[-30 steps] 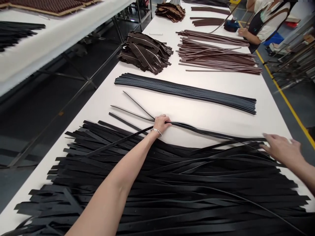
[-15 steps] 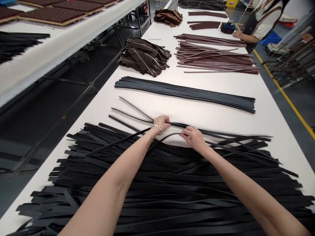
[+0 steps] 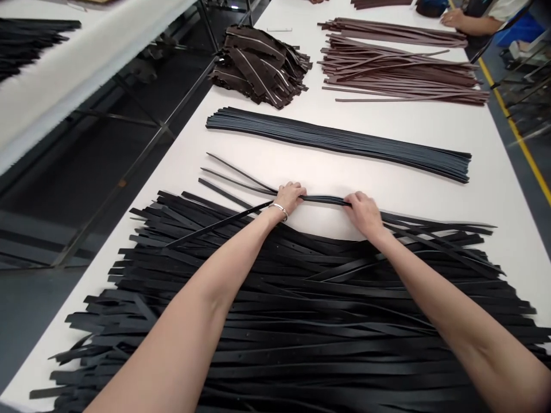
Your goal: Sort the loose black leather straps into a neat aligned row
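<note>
Several long black strips (image 3: 323,199), which look like leather, are gathered into a small bunch above the white table. My left hand (image 3: 290,197), with a silver bracelet at the wrist, is closed around the bunch on its left side. On the right side my right hand (image 3: 362,212) grips the same bunch, fingers wrapped over it. The strips' free ends fan out beyond both hands. Just below lies a wide loose pile of black strips (image 3: 275,321), partly covered by my forearms. Farther off rests a neat, aligned bundle of black strips (image 3: 340,143).
Dark brown scrap pieces (image 3: 262,63) are heaped at the back left of the white table (image 3: 172,160). Reddish-brown strips (image 3: 400,69) lie at the back right. Another person's hand (image 3: 451,18) rests at the far right edge. A second white-covered table (image 3: 107,51) stands to the left.
My right hand has brought a separate curved strip up to the bunch and now grips the bunch itself, farther right. The view has tilted downward.
</note>
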A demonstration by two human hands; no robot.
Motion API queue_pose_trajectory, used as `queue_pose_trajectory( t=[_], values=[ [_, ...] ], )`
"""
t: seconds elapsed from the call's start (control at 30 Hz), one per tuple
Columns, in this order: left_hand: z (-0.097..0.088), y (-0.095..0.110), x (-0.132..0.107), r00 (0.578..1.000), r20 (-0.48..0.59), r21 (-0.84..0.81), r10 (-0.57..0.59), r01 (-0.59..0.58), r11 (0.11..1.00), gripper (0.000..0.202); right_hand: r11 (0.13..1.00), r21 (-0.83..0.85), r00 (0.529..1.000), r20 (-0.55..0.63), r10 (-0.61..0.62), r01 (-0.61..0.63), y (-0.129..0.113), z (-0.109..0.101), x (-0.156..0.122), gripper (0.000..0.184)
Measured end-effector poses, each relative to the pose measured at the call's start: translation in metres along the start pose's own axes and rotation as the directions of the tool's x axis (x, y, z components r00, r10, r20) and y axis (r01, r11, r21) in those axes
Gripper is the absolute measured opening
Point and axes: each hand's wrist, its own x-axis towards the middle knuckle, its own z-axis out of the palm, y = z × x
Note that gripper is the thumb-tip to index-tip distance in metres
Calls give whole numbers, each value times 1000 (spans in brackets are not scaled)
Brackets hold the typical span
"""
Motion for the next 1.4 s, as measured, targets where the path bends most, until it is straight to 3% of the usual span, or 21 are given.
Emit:
queue_pose_trajectory(
  t=[0.07,0.13,0.2,0.27,0.33,0.6,0.73,0.87,0.93,1.07,1.17,1.23,1.3,1.4],
  values=[
    [-6,1,7,998,26,10,55,-56,998,19,997,-45,997,-50,60,-62,7,-21,-27,25],
    [-11,5,11,994,38,22,101,-102,995,19,999,36,998,-54,30,-28,-8,-43,-60,23],
    [-12,8,12,992,27,36,127,-128,991,23,962,234,982,87,-167,142,-38,-59,-94,16],
    [-10,10,9,991,7,54,132,-132,990,25,881,389,899,224,-376,271,-70,-66,-118,13],
    [-6,10,6,992,-7,73,123,-122,990,25,838,442,840,278,-467,320,-94,-64,-128,14],
    [-1,1,4,996,-35,89,79,-76,993,28,858,370,808,338,-482,357,-115,-53,-107,11],
    [-3,1,5,996,-44,76,77,-74,994,29,836,404,803,313,-507,370,-109,-51,-93,5],
    [-2,-2,7,995,-57,65,78,-74,995,29,938,271,945,184,-271,216,-80,-30,-36,11],
    [0,-3,7,995,-63,60,78,-74,995,26,972,192,984,90,-152,133,-67,-12,-5,13],
    [9,-3,0,990,-86,52,111,-106,993,22,976,211,995,-92,-35,54,-52,23,26,9],
    [15,-6,-8,984,-90,63,153,-148,987,30,943,332,982,-174,69,-7,-43,38,25,27],
    [12,-19,-16,984,-78,78,162,-156,985,37,931,364,986,-165,30,33,-34,42,20,31],
    [0,-45,-28,984,-61,113,166,-158,981,45,925,364,987,-152,-57,109,-25,44,16,30],
    [-37,-101,-59,994,-60,205,94,-80,976,47,920,356,982,-150,-114,162,-15,44,13,32]
  ],
)
